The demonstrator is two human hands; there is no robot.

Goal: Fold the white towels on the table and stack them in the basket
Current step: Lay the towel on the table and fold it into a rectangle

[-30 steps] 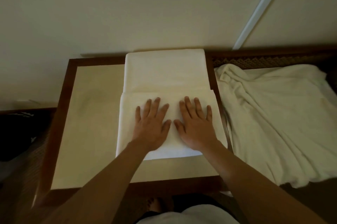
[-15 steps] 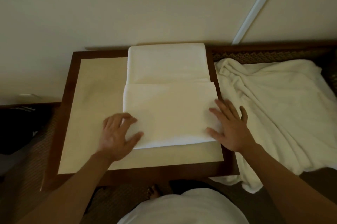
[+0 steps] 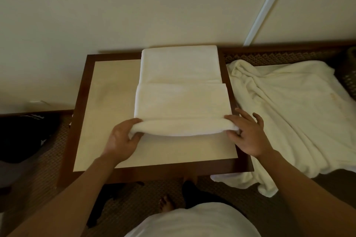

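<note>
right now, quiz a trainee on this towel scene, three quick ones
1. True or false: both hands grip the towel's near edge.
2. Where does the unfolded towel lie? A) right of the table B) left of it
3. Fill in: the near edge is ___ off the table.

Key: 1 true: left hand, right hand. 2 A. 3 lifted.

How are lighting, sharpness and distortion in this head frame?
Head view: dim, warm, no glare; folded towel and both hands, left hand, right hand, slightly soft; dark area at left unreadable; wide-angle bends the table edges.
</note>
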